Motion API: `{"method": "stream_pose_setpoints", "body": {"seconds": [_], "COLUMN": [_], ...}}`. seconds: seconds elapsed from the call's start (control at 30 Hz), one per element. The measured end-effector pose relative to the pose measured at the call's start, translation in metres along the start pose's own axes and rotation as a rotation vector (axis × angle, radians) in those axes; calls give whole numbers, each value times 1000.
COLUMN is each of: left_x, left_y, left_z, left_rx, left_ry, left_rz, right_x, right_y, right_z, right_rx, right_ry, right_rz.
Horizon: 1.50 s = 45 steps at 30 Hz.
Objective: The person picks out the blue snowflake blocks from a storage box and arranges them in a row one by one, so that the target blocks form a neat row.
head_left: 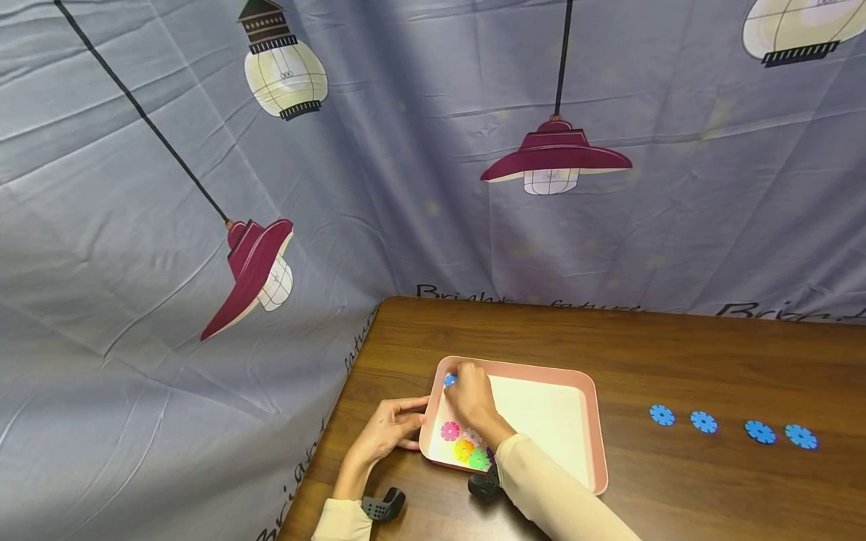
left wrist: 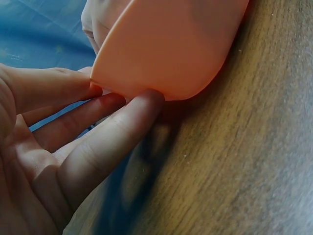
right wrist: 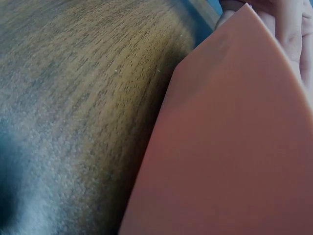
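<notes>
A shallow pink tray (head_left: 597,421) with a white inside lies on the wooden table. Over its far left corner, my right hand (head_left: 471,392) has its fingers curled down at a blue notched plastic disc (head_left: 450,380), seemingly pinching it; the fingertips are mostly hidden. My left hand (head_left: 391,430) rests at the tray's left side, its fairly straight fingers (left wrist: 112,132) touching the outer wall (left wrist: 166,54). Near the tray's front left lie a pink disc (head_left: 449,430), an orange-yellow disc (head_left: 464,450), a green disc (head_left: 478,459) and a pale disc (head_left: 471,436), the last partly behind my right wrist.
Several blue notched discs (head_left: 704,421) lie in a row on the table (head_left: 636,353), right of the tray. A grey-blue printed curtain (head_left: 433,188) hangs behind the table and along its left side. Each wrist wears a black camera band (head_left: 383,505).
</notes>
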<state>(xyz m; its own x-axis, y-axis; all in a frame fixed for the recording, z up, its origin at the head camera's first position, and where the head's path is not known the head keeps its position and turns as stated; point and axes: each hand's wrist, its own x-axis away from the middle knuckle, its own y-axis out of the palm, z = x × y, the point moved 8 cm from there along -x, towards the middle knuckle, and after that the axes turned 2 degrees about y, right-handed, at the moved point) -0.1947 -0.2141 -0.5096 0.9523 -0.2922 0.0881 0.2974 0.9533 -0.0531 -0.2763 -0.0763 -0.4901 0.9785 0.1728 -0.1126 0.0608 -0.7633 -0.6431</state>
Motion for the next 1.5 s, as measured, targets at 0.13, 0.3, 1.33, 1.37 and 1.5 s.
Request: {"method": "stream_pose_setpoints", "body": {"seconds": [0.13, 0.3, 1.33, 1.37, 1.5], "left_x": [1, 1, 1, 1, 2], "left_y": [0, -1, 1, 0, 0], "left_z": [-1, -1, 2, 2, 3], "left_rx": [1, 7, -2, -5, -15], "left_ry": [-5, -7, -14, -14, -10], "left_rz": [4, 3, 5, 7, 15], "right_x": [-1, -2, -1, -1, -2], "right_y": [2, 2, 4, 3, -6], "right_z": [-1, -3, -8, -8, -8], "right_rx": [2, 29, 88, 81, 73], "right_ry": [-20, -58, -113, -115, -102], "right_rz": [7, 34, -9, -8, -3]}}
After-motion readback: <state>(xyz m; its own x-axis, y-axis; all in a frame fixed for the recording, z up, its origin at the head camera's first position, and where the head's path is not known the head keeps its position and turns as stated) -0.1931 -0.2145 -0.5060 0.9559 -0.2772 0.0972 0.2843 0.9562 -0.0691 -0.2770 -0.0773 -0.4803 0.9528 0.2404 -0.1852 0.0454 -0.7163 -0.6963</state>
